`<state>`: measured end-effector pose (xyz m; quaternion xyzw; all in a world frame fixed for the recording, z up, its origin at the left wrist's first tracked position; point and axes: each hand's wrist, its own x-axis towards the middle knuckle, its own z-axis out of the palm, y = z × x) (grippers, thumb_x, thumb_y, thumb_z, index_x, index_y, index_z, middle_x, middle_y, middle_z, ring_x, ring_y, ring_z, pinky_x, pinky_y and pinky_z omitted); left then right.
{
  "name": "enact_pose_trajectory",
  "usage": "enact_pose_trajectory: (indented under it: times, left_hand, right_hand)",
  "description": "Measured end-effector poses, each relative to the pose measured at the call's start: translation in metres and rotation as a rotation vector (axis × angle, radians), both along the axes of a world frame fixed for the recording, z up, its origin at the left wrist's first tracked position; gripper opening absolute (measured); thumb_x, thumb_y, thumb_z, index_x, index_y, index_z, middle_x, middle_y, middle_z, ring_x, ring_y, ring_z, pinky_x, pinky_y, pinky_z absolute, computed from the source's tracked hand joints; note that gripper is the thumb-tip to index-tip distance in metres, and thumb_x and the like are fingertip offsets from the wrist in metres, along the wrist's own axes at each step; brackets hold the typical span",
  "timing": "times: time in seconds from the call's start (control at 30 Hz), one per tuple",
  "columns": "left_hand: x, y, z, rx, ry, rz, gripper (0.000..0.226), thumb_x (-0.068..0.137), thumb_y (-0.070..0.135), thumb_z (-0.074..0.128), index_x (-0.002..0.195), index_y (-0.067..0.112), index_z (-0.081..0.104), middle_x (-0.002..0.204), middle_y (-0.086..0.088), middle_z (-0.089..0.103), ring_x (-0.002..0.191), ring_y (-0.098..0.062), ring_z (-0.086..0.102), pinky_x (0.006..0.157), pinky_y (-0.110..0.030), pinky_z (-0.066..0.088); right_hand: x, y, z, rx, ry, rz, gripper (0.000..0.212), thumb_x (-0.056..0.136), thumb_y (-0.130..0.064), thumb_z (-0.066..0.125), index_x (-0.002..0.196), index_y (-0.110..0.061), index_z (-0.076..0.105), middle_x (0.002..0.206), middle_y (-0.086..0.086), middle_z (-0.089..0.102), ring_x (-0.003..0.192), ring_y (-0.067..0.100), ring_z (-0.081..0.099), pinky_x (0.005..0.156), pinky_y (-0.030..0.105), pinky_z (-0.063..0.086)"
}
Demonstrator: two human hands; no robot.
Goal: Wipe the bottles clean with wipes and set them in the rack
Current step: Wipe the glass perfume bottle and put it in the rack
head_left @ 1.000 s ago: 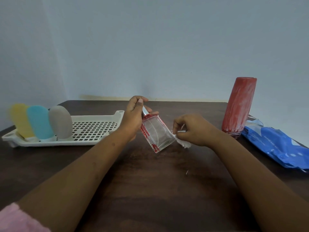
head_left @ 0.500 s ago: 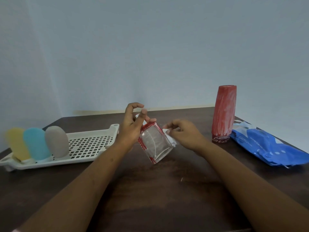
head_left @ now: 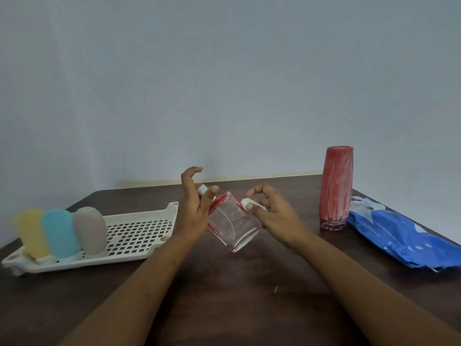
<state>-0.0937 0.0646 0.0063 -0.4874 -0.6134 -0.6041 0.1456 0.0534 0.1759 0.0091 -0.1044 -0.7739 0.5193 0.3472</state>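
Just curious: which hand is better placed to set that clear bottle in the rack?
Probably left: the left hand holds the clear bottle and the rack lies on its side; the right hand pinches the wipe.

A dark brown wooden tabletop fills the lower part of the view, its grain streaked and faintly glossy, with a lighter, worn-looking patch near the middle. A tiny white scrap lies on it toward the near right, and a smaller pale speck sits a little farther back. Behind the far edge rises a plain, pale blue-grey wall. A narrow yellowish strip runs along the wall's foot, just above that edge
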Motion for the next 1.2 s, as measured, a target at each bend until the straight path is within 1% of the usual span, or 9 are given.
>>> enact_pose_trajectory:
  times: [0.1, 0.2, 0.33, 0.5, 0.63, 0.73, 0.8, 1.03, 1.2]
  left_hand:
    - [0.001, 0.0, 0.0, -0.007, -0.087, 0.033, 0.049, 0.09, 0.048, 0.034, 0.132, 0.025, 0.029, 0.079, 0.004, 0.051, 0.069, 0.0, 0.058, 0.064, -0.017, 0.049]
    - [0.003, 0.003, 0.003, 0.007, -0.4, -0.051, 0.037, 0.095, 0.052, 0.026, 0.121, 0.03, 0.04, 0.087, 0.005, 0.055, 0.08, -0.01, 0.059, 0.067, -0.022, 0.049]
    - [0.001, 0.001, 0.01, 0.109, -0.785, -0.358, 0.042, 0.097, 0.052, 0.036, 0.103, 0.014, 0.055, 0.066, -0.004, 0.062, 0.058, -0.015, 0.065, 0.059, -0.028, 0.051]
    - [-0.001, -0.01, 0.015, 0.008, -0.857, -0.512, 0.038, 0.088, 0.05, 0.049, 0.094, 0.013, 0.06, 0.066, -0.008, 0.065, 0.059, -0.019, 0.066, 0.056, -0.029, 0.056]
    - [0.004, -0.011, 0.016, -0.066, -0.852, -0.595, 0.057, 0.072, 0.063, 0.05, 0.096, 0.012, 0.06, 0.064, -0.005, 0.063, 0.056, -0.016, 0.065, 0.054, -0.027, 0.055]
    - [0.003, -0.009, 0.016, -0.075, -0.802, -0.687, 0.076, 0.06, 0.069, 0.067, 0.106, 0.009, 0.059, 0.069, -0.005, 0.064, 0.063, -0.018, 0.065, 0.062, -0.031, 0.056]
    - [0.003, -0.009, 0.015, -0.093, -0.773, -0.69, 0.072, 0.059, 0.063, 0.074, 0.105, 0.01, 0.063, 0.074, -0.006, 0.067, 0.069, -0.02, 0.067, 0.066, -0.032, 0.057]
    - [0.0, -0.01, 0.013, -0.129, -0.809, -0.533, 0.051, 0.079, 0.052, 0.053, 0.109, 0.012, 0.065, 0.093, -0.009, 0.072, 0.089, -0.026, 0.068, 0.082, -0.04, 0.055]
    - [0.007, -0.008, 0.014, -0.168, -0.808, -0.56, 0.054, 0.081, 0.052, 0.05, 0.115, 0.013, 0.064, 0.105, -0.013, 0.072, 0.092, -0.026, 0.07, 0.08, -0.037, 0.057]
  right_hand:
    - [0.001, -0.004, 0.002, 0.059, 0.023, -0.032, 0.016, 0.088, -0.017, 0.065, 0.096, -0.023, 0.054, 0.093, -0.001, 0.07, 0.081, 0.011, 0.066, 0.062, 0.022, 0.051]
    - [0.001, -0.012, 0.006, 0.228, 0.048, -0.062, 0.017, 0.081, -0.02, 0.073, 0.083, -0.029, 0.058, 0.087, -0.01, 0.067, 0.087, 0.002, 0.062, 0.074, 0.021, 0.05]
    - [-0.001, -0.032, 0.006, 0.532, 0.022, -0.082, 0.02, 0.078, -0.03, 0.074, 0.08, -0.041, 0.058, 0.086, -0.023, 0.059, 0.094, -0.006, 0.048, 0.07, 0.01, 0.035]
    - [-0.006, -0.043, 0.001, 0.564, 0.073, 0.002, 0.015, 0.082, -0.026, 0.071, 0.087, -0.036, 0.061, 0.088, -0.017, 0.062, 0.087, -0.001, 0.054, 0.068, 0.008, 0.04]
    - [-0.009, -0.038, -0.004, 0.515, 0.104, -0.031, 0.017, 0.084, -0.019, 0.069, 0.088, -0.033, 0.059, 0.089, -0.016, 0.063, 0.083, -0.001, 0.059, 0.066, 0.009, 0.046]
    - [-0.011, -0.037, -0.007, 0.556, 0.135, -0.097, 0.015, 0.083, -0.021, 0.07, 0.088, -0.031, 0.06, 0.089, -0.015, 0.063, 0.084, -0.001, 0.058, 0.067, 0.008, 0.044]
    - [-0.011, -0.037, -0.005, 0.546, 0.177, -0.101, 0.013, 0.083, -0.021, 0.07, 0.087, -0.029, 0.061, 0.087, -0.016, 0.064, 0.082, 0.0, 0.059, 0.066, 0.01, 0.045]
    - [-0.009, -0.032, 0.0, 0.504, 0.22, -0.231, 0.01, 0.084, -0.016, 0.067, 0.084, -0.021, 0.059, 0.081, -0.013, 0.06, 0.076, 0.003, 0.057, 0.059, 0.017, 0.046]
    - [-0.016, -0.028, -0.006, 0.548, 0.184, -0.336, 0.007, 0.086, -0.017, 0.065, 0.093, -0.021, 0.066, 0.086, -0.013, 0.059, 0.079, -0.006, 0.054, 0.063, 0.007, 0.04]
